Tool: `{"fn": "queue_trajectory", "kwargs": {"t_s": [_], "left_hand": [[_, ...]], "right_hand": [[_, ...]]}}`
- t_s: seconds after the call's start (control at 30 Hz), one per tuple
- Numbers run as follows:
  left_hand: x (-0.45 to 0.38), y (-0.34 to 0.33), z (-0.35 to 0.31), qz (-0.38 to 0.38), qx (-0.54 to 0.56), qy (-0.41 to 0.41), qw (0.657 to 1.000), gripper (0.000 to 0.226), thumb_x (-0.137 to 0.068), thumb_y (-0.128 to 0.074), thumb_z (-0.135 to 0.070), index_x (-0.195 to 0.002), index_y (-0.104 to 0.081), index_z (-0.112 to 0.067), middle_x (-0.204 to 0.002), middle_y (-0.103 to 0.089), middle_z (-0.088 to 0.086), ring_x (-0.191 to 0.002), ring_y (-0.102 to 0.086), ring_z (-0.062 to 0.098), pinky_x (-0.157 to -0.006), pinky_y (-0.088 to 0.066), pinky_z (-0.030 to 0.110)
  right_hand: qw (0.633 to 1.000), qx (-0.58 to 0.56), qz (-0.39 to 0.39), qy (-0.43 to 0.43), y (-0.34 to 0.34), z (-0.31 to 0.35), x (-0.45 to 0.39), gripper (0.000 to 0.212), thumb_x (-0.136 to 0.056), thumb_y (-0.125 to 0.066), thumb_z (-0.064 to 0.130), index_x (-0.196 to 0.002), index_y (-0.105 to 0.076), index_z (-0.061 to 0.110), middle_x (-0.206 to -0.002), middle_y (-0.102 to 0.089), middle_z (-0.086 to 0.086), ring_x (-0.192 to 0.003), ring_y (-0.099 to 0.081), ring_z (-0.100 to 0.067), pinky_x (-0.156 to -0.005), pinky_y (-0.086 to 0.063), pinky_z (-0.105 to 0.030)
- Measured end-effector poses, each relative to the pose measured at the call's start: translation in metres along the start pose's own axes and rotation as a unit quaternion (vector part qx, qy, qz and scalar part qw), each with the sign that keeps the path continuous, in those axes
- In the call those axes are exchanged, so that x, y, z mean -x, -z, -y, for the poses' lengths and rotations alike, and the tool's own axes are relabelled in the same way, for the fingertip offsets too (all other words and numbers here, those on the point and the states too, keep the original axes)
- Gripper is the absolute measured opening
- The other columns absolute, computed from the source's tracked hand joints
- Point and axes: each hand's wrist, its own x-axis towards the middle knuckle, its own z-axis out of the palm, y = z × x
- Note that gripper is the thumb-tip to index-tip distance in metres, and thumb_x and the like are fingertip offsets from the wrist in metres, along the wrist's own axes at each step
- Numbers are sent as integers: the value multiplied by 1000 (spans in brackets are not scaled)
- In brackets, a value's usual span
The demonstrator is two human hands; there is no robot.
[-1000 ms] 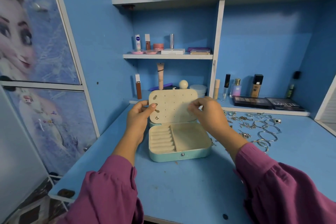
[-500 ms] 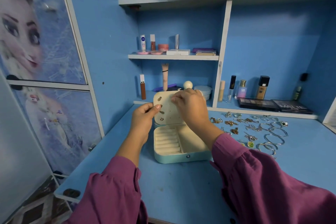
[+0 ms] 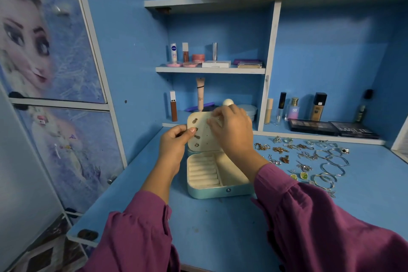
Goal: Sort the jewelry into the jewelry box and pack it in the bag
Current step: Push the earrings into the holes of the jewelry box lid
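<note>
The small pale-blue jewelry box with a cream lining (image 3: 217, 174) sits open on the blue counter (image 3: 220, 227), right in front of the person. Its cream lid panel with little holes (image 3: 202, 132) stands up and already has a few small earrings (image 3: 195, 129) in it.

The left hand (image 3: 174, 143) pinches the lid's left edge to keep it steady. The right hand (image 3: 231, 130) has its fingers bunched at the panel, likely pushing in a tiny earring, but I cannot see the piece itself.

To do this well, hold the lid firm, line the post up with a hole, and push softly.

More shiny jewelry, rings, chains and silver bangles (image 3: 313, 159), lies spread on the counter to the right of the box. Behind, blue shelves (image 3: 209, 70) hold makeup bottles and tubes. A big cartoon picture (image 3: 33, 40) covers the cupboard doors on the left.
</note>
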Motion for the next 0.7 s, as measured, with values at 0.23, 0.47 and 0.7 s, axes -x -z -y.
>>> {"fn": "queue_trajectory", "kwargs": {"t_s": [0.23,0.47,0.7], "left_hand": [[2,5,-6,-12,-33,-9,999,6,-86,-68,-13,-90,-70,-11,-61,-57,3,-51,-49,7,-47,-40,18],[10,5,-15,39,55,29,997,6,-92,-60,-14,-98,-62,-16,-75,-73,12,-49,-55,10,-42,-37,19],[6,7,-15,66,99,59,991,16,-92,-58,-13,-107,-61,-9,-87,-73,16,-57,-60,13,-45,-39,19]], "right_hand": [[995,90,23,26,13,2,-7,31,-83,-65,46,-110,-68,32,-114,-56,3,-112,-41,-26,-85,-20,-34],[991,-79,111,16,21,3,-15,11,-85,-65,28,-95,-65,23,-87,-61,13,-93,-55,-12,-85,-18,-28],[993,-57,76,76,17,-1,-8,6,-86,-63,25,-89,-66,21,-89,-67,9,-89,-56,-14,-77,-18,-28]]}}
